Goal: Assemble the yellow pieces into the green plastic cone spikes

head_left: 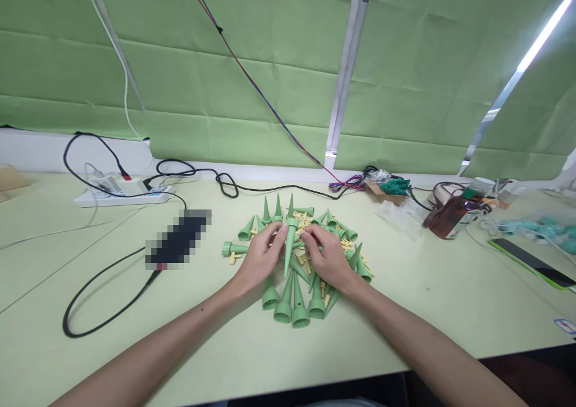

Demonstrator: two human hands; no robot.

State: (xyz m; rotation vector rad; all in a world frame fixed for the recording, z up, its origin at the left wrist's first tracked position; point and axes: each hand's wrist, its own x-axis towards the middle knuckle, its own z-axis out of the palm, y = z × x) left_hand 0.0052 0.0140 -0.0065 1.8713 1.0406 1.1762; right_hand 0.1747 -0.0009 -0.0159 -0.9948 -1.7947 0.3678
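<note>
My left hand [261,256] is closed on a green plastic watering spike [290,252], its wide cap end up and its point down, above the middle of a pile. My right hand [328,252] is just right of that spike, thumb and forefinger pinched together; what they hold, if anything, is too small to make out. Around and beneath both hands are more green spikes, such as one lying near the front [300,316], some upright at the back. Small yellow T-shaped plastic valves [233,257] are scattered among them, several partly hidden by the hands.
A blurred dark device [177,239] with a black cable lies to the left, before a white power strip [123,198]. On the right stand a brown bottle [453,216], a green-edged phone [533,263] and a small cardboard box [386,193]. The table's front edge is near my forearms.
</note>
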